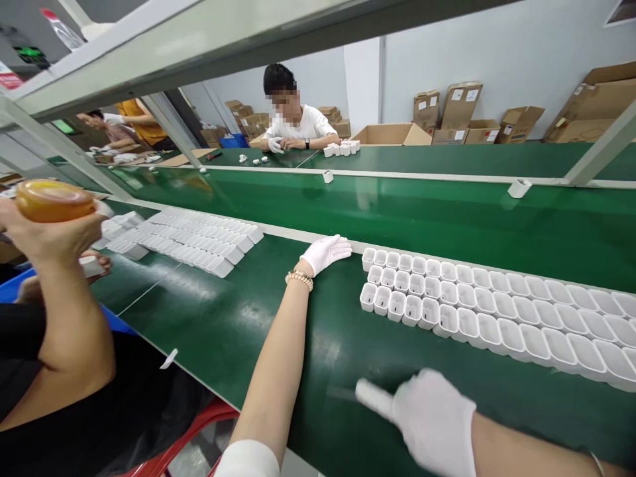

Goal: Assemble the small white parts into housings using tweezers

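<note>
My left hand (326,254), in a white glove with a beaded bracelet at the wrist, lies against the pale rail at the bench's far edge. Its fingers are stretched out and hold nothing. Just right of it begin rows of white open-topped plastic cups (468,322); several at the left end show small dark marks inside. My gloved right hand (436,419) is closed, in front of the rows. A white stick-like tool (373,399) points left from it, with a faint thin tip. Motion blur hides its exact kind.
More white cups (199,242) stand in rows at left. A person beside me raises an amber bottle (54,201). Beyond the rail runs a green belt (422,209) carrying single cups (519,189). A co-worker (298,126) sits opposite. An overhead metal beam (223,50) crosses above.
</note>
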The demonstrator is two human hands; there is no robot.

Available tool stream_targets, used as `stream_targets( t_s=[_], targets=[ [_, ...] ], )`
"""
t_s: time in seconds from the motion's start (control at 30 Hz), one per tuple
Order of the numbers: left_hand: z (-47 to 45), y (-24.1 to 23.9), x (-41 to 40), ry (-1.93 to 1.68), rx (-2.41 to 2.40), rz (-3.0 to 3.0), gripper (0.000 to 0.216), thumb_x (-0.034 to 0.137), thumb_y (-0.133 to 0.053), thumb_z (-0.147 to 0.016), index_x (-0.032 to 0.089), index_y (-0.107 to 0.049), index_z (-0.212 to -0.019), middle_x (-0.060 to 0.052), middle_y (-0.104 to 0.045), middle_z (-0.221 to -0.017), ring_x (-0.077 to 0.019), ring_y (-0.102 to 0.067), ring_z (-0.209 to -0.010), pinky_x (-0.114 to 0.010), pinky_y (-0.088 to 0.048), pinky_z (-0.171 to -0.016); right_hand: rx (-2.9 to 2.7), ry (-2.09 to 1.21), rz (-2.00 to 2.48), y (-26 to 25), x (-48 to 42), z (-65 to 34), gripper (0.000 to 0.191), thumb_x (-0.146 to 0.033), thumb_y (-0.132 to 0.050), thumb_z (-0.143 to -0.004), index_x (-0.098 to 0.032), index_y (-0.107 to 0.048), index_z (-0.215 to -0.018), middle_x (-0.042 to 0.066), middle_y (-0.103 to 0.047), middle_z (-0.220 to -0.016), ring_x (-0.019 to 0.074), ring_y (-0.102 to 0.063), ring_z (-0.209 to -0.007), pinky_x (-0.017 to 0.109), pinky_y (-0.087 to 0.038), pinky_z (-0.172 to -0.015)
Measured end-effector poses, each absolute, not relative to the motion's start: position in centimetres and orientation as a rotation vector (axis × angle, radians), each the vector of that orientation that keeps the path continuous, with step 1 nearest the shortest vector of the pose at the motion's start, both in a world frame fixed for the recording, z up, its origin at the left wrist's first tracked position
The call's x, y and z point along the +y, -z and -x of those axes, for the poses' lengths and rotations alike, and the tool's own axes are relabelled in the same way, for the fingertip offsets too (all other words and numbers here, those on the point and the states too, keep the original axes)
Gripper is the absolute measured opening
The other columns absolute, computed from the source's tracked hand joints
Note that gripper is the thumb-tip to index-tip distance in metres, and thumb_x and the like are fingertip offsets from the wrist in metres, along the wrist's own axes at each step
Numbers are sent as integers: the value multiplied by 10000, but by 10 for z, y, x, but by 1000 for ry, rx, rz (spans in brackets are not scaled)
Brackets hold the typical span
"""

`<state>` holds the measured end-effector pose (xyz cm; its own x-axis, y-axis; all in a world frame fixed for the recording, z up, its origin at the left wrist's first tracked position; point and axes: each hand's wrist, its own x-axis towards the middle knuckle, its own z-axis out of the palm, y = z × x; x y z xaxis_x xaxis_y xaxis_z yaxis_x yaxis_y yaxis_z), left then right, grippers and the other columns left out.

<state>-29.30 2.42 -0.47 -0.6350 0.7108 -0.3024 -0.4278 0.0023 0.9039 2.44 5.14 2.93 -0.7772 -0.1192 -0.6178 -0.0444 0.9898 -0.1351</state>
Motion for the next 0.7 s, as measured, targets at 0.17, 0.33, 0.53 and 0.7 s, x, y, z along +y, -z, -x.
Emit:
stream_targets(
  t_s=[0.17, 0.33, 0.53, 0.7],
  targets=[
    [294, 6, 24, -1759, 1447, -322, 242, 311, -494, -974, 143, -667, -975, -86, -745, -971, -233, -643, -1104, -412, -466, -1039, 2486, 157, 74, -30, 54, -24, 876, -139, -628, -710, -356, -313, -1498, 0, -669, -665, 202, -654, -569, 262, -414, -540],
    [293, 8, 24, -1782, 1427, -341, 238, 305, -557, -943, 98, -650, -1015, -117, -717, -1025, -214, -683, -994, -445, -522, -962, 2465, 207, 207, -22, 53, -28, 878, -205, -684, -676, -320, -358, -1484, 12, -673, -659, 215, -646, -567, 288, -425, -575],
    [293, 8, 24, -1799, 1420, -333, 231, 276, -560, -938, 76, -660, -996, -153, -723, -1004, -245, -680, -1016, -433, -494, -1011, 2494, 196, 90, -27, 55, -25, 931, -157, -657, -705, -285, -245, -1530, 18, -693, -691, 214, -651, -570, 290, -435, -586],
    [296, 10, 23, -1763, 1444, -305, 259, 368, -548, -945, 166, -657, -1064, -104, -684, -1137, -206, -649, -1047, -437, -510, -965, 2365, 247, 314, -22, 48, -27, 829, -220, -690, -701, -408, -385, -1449, -2, -695, -700, 224, -655, -566, 304, -453, -578]
  ],
)
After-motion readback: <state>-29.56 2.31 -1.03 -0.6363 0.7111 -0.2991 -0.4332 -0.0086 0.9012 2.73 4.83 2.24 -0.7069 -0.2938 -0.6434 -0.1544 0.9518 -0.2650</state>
